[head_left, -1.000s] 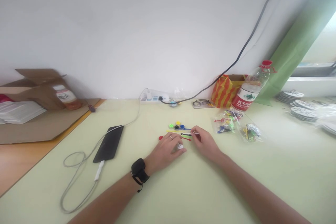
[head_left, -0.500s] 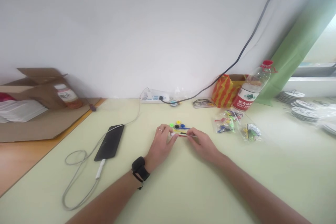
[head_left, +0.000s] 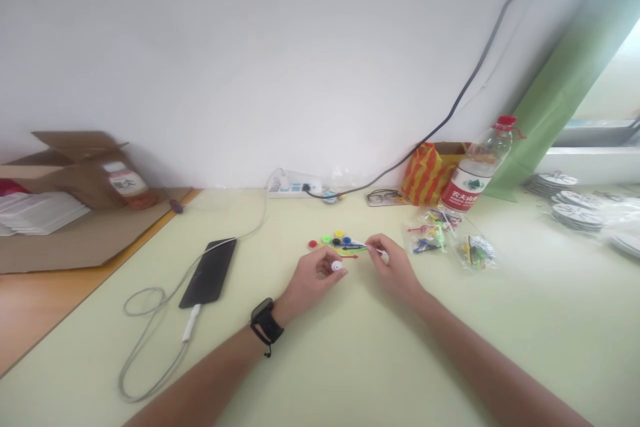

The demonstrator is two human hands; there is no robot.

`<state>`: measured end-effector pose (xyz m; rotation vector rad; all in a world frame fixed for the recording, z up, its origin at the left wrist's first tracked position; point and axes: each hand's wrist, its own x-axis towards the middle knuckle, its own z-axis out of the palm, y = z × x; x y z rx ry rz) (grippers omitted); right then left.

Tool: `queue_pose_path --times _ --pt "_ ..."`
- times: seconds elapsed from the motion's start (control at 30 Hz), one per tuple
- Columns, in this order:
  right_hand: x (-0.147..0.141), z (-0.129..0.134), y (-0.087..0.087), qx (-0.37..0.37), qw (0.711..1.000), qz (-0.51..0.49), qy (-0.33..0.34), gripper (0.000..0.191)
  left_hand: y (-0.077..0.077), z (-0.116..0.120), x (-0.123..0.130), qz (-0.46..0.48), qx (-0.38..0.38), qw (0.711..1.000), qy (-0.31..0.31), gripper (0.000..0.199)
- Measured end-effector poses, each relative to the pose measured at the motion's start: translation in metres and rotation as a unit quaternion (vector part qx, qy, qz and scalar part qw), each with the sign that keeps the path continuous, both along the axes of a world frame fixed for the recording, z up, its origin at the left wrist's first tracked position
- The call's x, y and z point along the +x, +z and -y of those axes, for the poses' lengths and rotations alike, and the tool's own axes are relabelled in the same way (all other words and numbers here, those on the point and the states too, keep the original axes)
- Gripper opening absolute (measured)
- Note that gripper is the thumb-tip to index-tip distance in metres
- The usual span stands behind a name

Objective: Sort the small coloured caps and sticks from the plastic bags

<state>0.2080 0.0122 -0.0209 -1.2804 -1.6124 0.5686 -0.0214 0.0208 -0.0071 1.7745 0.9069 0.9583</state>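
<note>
My left hand (head_left: pixel 313 275) pinches a small white plastic disc (head_left: pixel 337 266) between thumb and fingers, just above the table. To its right, my right hand (head_left: pixel 395 269) grips a thin white plastic arrow (head_left: pixel 384 254), whose tip sticks out past the fingers. Beyond my hands lie small round discs: a red disc (head_left: pixel 313 244), a green disc (head_left: pixel 327 239), a yellow disc (head_left: pixel 339 234), a blue disc (head_left: pixel 347 240) and a black one. A red arrow (head_left: pixel 350 257) and a black arrow (head_left: pixel 352 248) lie between my hands, with other coloured arrows partly overlapping there.
Clear bags of coloured parts (head_left: pixel 429 235) lie to the right, before a large water bottle (head_left: pixel 465 180). A phone (head_left: pixel 208 273) with a cable lies left. A power strip (head_left: pixel 295 188) and glasses (head_left: pixel 384 197) sit by the wall; stacked discs (head_left: pixel 577 215) stand far right.
My hands have moved apart. The right drew the white arrow to the right, and the left turned, bringing the white disc into view. The red disc and arrows are now uncovered.
</note>
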Motion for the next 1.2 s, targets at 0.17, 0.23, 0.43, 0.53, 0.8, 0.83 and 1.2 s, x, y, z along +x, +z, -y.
queue_pose_path --times 0.17,0.23,0.43,0.53,0.8,0.83,1.2 --pt "-0.003 0.002 0.009 -0.063 0.99 -0.121 0.019 0.03 -0.003 -0.004 -0.001 0.06 -0.105 0.991 -0.055 0.032" --pt "-0.006 0.005 0.014 -0.086 0.983 -0.161 0.036 0.033 -0.004 -0.008 -0.004 0.071 -0.12 0.988 -0.063 0.037" --pt "-0.017 0.018 0.027 -0.098 0.971 -0.19 0.105 0.029 0.0 -0.01 -0.005 0.091 -0.121 0.986 -0.073 0.044" --pt "-0.024 0.023 0.027 -0.114 0.964 -0.192 0.148 0.027 0.004 -0.006 -0.002 0.105 -0.108 0.984 -0.093 0.038" --pt "-0.029 0.023 0.014 -0.077 0.981 -0.12 0.128 0.021 0.009 -0.003 0.001 0.089 -0.085 0.99 -0.069 0.028" --pt "-0.027 0.023 0.014 -0.077 0.984 -0.105 0.126 0.02 0.009 -0.003 0.001 0.09 -0.084 0.99 -0.069 0.028" --pt "-0.02 0.022 0.024 -0.1 0.982 -0.065 0.144 0.019 0.006 -0.001 0.003 0.104 -0.081 0.988 -0.075 0.03"
